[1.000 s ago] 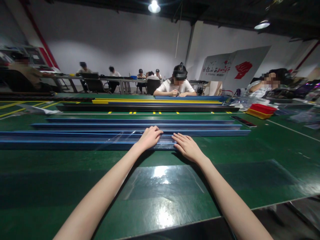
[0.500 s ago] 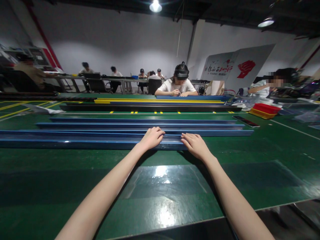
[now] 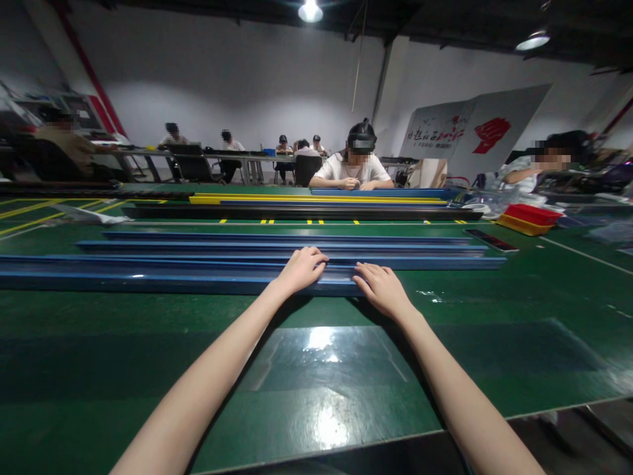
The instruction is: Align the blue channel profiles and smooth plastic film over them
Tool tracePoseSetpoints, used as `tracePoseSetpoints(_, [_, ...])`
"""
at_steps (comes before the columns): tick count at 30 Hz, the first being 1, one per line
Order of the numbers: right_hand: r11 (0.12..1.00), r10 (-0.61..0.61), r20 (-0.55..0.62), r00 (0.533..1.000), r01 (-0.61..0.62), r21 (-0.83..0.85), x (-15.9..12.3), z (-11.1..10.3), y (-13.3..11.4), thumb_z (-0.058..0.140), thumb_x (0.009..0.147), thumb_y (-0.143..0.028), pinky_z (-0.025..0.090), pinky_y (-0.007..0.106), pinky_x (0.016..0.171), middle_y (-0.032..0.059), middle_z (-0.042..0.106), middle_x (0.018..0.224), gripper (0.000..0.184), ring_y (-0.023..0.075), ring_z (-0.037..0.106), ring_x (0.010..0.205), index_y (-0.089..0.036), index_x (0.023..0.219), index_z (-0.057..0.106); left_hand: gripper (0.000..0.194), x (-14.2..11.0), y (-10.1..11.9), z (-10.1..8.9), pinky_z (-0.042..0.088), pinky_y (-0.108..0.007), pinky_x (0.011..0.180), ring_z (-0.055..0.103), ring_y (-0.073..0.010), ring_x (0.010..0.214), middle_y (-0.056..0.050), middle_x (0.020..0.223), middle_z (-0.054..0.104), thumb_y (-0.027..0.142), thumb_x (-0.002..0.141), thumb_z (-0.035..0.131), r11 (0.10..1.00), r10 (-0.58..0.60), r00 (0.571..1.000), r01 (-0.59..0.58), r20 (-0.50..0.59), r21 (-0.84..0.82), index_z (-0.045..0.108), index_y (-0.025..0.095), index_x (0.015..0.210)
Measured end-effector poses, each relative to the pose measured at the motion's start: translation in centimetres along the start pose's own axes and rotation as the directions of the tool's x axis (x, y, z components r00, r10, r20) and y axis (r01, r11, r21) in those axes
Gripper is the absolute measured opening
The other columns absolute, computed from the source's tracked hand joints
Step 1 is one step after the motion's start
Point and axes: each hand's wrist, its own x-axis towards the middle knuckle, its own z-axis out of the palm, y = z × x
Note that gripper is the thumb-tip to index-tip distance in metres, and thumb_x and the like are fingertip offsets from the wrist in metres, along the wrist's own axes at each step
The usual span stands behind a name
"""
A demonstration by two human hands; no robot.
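In the head view, the left hand [image 3: 302,269] and right hand [image 3: 380,288] rest, fingers loosely curled, on the long blue channel-shaped strip [image 3: 148,276], nearest of several on the green tabletop [image 3: 208,429]. Near it lies a clear flat sheet [image 3: 336,356], probably plastic. Far right sits a red tray [image 3: 533,214].

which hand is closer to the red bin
Right. The right hand is at the nearest blue rail, left of the red bin and nearer you; the left hand is on that rail, farther left.
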Motion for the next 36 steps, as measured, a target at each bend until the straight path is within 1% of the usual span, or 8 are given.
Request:
tracePoseSetpoints(3, [1.0, 0.003, -0.025, 1.0, -0.004, -0.024, -0.1, 0.1, 0.3, 0.028, 0.092, -0.038, 0.033, 0.034, 0.089, 0.009, 0.057, 0.12, 0.042, 0.0197, 0.049, 0.112, -0.016, 0.115, 0.054, 0.028, 0.1, 0.6, -0.3, 0.038, -0.031, 0.087, 0.051, -0.0177, 0.099, -0.004, 0.104, 0.06, 0.026, 0.087, 0.04, 1.0, 0.027, 1.0, -0.027, -0.003, 0.01, 0.062, 0.02, 0.104])
tracePoseSetpoints(5, [0.999, -0.004, -0.038, 0.999, 0.003, -0.039, -0.2, 0.1, 0.4, 0.029, 0.091, -0.038, 0.034, 0.034, 0.088, 0.0093, 0.058, 0.119, 0.041, 0.0198, 0.05, 0.111, -0.016, 0.114, 0.054, 0.029, 0.1, 1.0, -0.2, 0.039, -0.031, 0.086, 0.051, -0.0179, 0.1, -0.004, 0.105, 0.06, 0.027, 0.088, 0.038, 0.998, 0.055, 0.998, -0.056, 0.015, 0.026, 0.061, 0.02, 0.104])
tracePoseSetpoints(9, [0.998, -0.023, -0.038, 0.999, 0.021, -0.059, -0.2, 0.0, 0.2, 0.031, 0.091, -0.038, 0.035, 0.033, 0.085, 0.0096, 0.059, 0.118, 0.04, 0.0201, 0.051, 0.108, -0.016, 0.11, 0.057, 0.032, -0.1, 1.7, 0.3, 0.04, -0.031, 0.084, 0.052, -0.0184, 0.101, -0.005, 0.11, 0.059, 0.027, 0.089, 0.035, 0.993, 0.1, 0.993, -0.102, 0.056, 0.05, 0.058, 0.02, 0.109])
tracePoseSetpoints(16, [0.998, -0.05, -0.06, 0.997, 0.047, -0.051, -0.3, -0.2, 0.3, 0.031, 0.091, -0.038, 0.034, 0.033, 0.084, 0.0089, 0.059, 0.117, 0.039, 0.0193, 0.052, 0.107, -0.016, 0.109, 0.058, 0.033, -0.2, 1.2, 1.4, 0.039, -0.031, 0.089, 0.05, -0.018, 0.104, -0.004, 0.113, 0.057, 0.029, 0.09, 0.035, 0.986, 0.156, 0.987, -0.158, 0.046, 0.045, 0.056, 0.019, 0.112])
tracePoseSetpoints(22, [0.998, -0.057, -0.099, 0.993, 0.053, -0.043, -0.4, -0.1, 0.5, 0.031, 0.091, -0.037, 0.032, 0.033, 0.086, 0.0082, 0.06, 0.116, 0.038, 0.0193, 0.052, 0.107, -0.017, 0.108, 0.058, 0.031, -0.1, 0.8, 0.7, 0.04, -0.03, 0.086, 0.052, -0.0177, 0.101, -0.004, 0.109, 0.058, 0.027, 0.089, 0.036, 0.989, 0.131, 0.987, -0.137, 0.097, 0.059, 0.059, 0.018, 0.107])
tracePoseSetpoints(29, [0.999, -0.008, -0.139, 0.99, 0.002, -0.045, -0.4, -0.5, 1.2, 0.032, 0.092, -0.036, 0.031, 0.032, 0.084, 0.0068, 0.065, 0.106, 0.035, 0.0185, 0.055, 0.102, -0.017, 0.099, 0.061, 0.032, 0.0, 1.1, -0.7, 0.042, -0.028, 0.076, 0.055, -0.0182, 0.09, -0.006, 0.095, 0.062, 0.027, 0.089, 0.034, 0.982, 0.071, 0.991, -0.089, 0.116, 0.164, 0.065, 0.016, 0.089])
tracePoseSetpoints(33, [0.999, -0.003, -0.126, 0.992, -0.004, -0.049, -0.4, -0.5, 1.2, 0.031, 0.092, -0.035, 0.031, 0.032, 0.083, 0.0062, 0.066, 0.103, 0.036, 0.018, 0.056, 0.099, -0.017, 0.094, 0.062, 0.034, 0.0, 1.1, -1.0, 0.042, -0.028, 0.073, 0.056, -0.0185, 0.087, -0.007, 0.092, 0.063, 0.028, 0.089, 0.034, 0.976, 0.028, 0.994, -0.05, 0.106, 0.212, 0.065, 0.015, 0.083])
tracePoseSetpoints(36, [0.999, -0.021, -0.103, 0.994, 0.017, -0.046, -0.4, -0.3, 1.0, 0.031, 0.092, -0.035, 0.031, 0.032, 0.082, 0.0065, 0.066, 0.105, 0.036, 0.0179, 0.056, 0.098, -0.017, 0.096, 0.061, 0.033, 0.0, 1.2, -1.2, 0.043, -0.028, 0.073, 0.057, -0.0187, 0.087, -0.007, 0.092, 0.063, 0.027, 0.088, 0.034, 0.972, -0.005, 0.994, -0.021, 0.107, 0.233, 0.065, 0.015, 0.083])
